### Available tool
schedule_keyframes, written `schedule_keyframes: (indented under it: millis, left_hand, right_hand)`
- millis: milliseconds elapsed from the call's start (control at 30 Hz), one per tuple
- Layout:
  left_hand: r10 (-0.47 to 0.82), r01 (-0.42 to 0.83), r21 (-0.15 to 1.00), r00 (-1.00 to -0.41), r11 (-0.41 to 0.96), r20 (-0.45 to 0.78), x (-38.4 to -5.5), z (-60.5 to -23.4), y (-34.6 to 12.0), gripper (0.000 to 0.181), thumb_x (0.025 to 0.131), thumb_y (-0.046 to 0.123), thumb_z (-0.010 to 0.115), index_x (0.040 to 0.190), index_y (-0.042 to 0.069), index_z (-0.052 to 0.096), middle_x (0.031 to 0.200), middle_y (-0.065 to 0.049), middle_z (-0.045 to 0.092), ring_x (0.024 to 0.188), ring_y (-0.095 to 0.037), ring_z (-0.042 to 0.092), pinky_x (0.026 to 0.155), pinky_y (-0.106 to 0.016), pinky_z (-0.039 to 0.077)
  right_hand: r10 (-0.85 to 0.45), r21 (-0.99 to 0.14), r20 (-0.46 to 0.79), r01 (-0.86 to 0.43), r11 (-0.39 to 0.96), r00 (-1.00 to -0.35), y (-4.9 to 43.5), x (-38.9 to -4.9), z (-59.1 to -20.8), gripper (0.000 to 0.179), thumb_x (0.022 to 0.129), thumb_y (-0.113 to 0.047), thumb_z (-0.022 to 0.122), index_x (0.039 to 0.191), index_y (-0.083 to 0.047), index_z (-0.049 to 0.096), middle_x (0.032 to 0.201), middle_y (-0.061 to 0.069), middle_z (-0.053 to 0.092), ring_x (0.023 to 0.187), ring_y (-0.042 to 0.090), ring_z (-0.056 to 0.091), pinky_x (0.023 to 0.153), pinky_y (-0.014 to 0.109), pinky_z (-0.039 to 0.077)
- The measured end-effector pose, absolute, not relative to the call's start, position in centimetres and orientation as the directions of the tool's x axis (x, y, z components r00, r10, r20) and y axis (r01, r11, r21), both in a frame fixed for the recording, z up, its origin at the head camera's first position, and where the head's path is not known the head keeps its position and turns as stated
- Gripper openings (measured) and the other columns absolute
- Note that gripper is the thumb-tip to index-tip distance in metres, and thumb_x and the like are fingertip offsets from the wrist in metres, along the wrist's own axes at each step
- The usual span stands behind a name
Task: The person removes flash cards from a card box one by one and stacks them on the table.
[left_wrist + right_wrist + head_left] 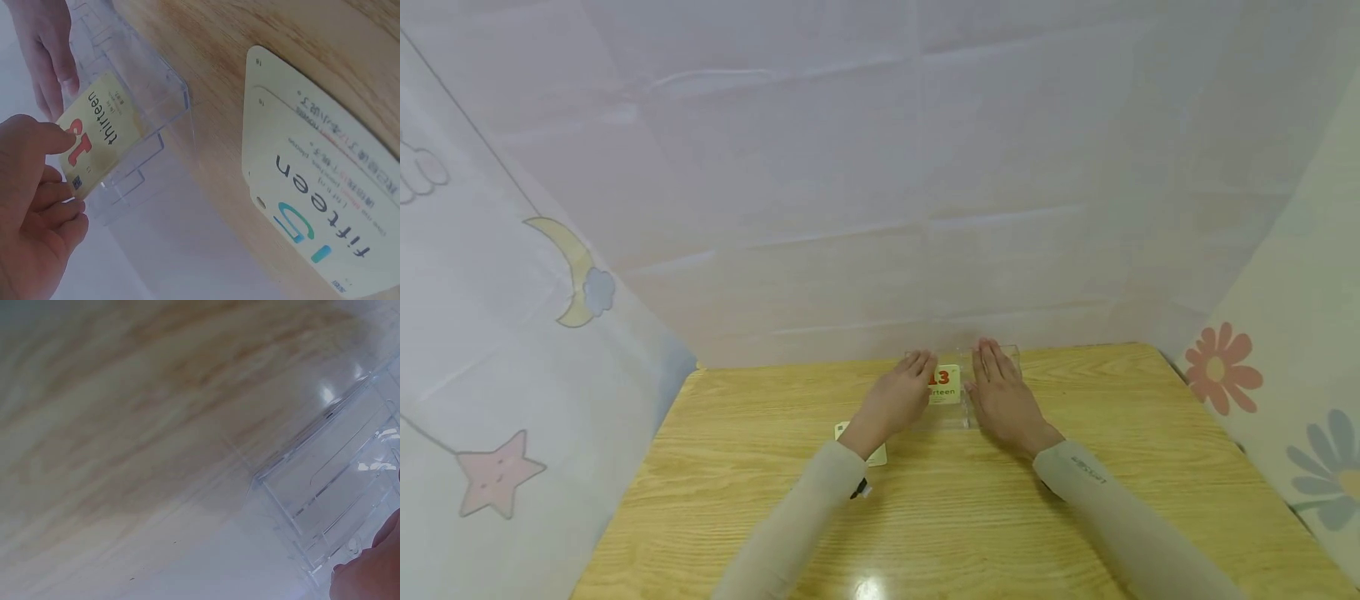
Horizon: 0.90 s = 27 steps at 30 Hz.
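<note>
In the left wrist view, my left hand (37, 194) pinches a pale yellow card (109, 125) with a red 13 and the word "thirteen", thumb on its face and fingers curled at its edge. The card stands tilted at a clear plastic box (164, 81) with compartments. My right hand (1006, 404) rests at the right part of this box, its fingers straight and pointing away from me. Only a bit of that hand (369, 575) shows in the right wrist view, beside the clear walls.
A card marked 15 "fifteen" (312, 181), seemingly atop another, lies on the wooden table (940, 517) near my left wrist. A pale cloth wall (850, 208) rises behind the table, with printed cloth on both sides.
</note>
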<state>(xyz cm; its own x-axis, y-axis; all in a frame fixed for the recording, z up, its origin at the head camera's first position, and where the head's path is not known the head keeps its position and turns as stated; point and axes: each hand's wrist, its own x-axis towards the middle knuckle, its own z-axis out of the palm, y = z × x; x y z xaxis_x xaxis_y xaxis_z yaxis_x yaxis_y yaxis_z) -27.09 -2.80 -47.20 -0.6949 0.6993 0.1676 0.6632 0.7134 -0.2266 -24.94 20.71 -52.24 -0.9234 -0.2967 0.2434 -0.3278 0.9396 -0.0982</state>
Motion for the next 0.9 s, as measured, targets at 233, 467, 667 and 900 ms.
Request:
schedule_keyframes:
  millis: [233,467,667,900]
  left_hand:
    - [0.699,0.662,-0.230,-0.696,0.713,0.164,-26.9,-47.1,-2.4,0.061,0.110,0.030,0.055,0.162,0.004,0.038,0.167,-0.012,0.043,0.156,-0.023,0.042,0.128,-0.034,0.037]
    - [0.712,0.671,-0.243,-0.677,0.701,0.186,-27.0,-47.4,-2.1,0.058,0.111,0.029,0.054,0.162,0.006,0.040,0.166,-0.010,0.044,0.155,-0.022,0.043,0.127,-0.033,0.038]
    - [0.729,0.680,-0.267,-0.654,0.683,0.199,-27.0,-48.2,-2.0,0.059,0.111,0.029,0.054,0.163,0.007,0.038,0.165,-0.010,0.046,0.154,-0.022,0.045,0.127,-0.032,0.039]
    - [0.741,0.690,-0.273,-0.641,0.670,0.200,-27.2,-48.3,-2.1,0.055,0.110,0.025,0.056,0.159,0.002,0.044,0.164,-0.014,0.047,0.154,-0.026,0.045,0.128,-0.035,0.038]
  right_hand:
    - [-0.297,-0.093,0.250,-0.328,0.940,-0.922,20.7,-24.9,-52.3,0.072,0.115,-0.035,0.038,0.165,0.009,0.010,0.175,0.029,0.006,0.165,0.044,0.004,0.134,0.061,0.016]
    - [-0.300,-0.100,0.278,-0.338,0.936,-0.913,20.6,-24.8,-52.3,0.071,0.114,-0.032,0.041,0.164,0.010,0.013,0.174,0.031,0.011,0.164,0.045,0.006,0.133,0.062,0.018]
    - [-0.307,-0.108,0.296,-0.351,0.930,-0.905,20.6,-24.9,-52.5,0.071,0.114,-0.031,0.042,0.163,0.012,0.015,0.173,0.032,0.012,0.164,0.046,0.008,0.132,0.063,0.020]
    - [-0.308,-0.074,0.271,-0.339,0.938,-0.912,20.6,-25.0,-52.4,0.071,0.114,-0.034,0.039,0.164,0.011,0.013,0.174,0.031,0.011,0.164,0.045,0.006,0.133,0.061,0.019]
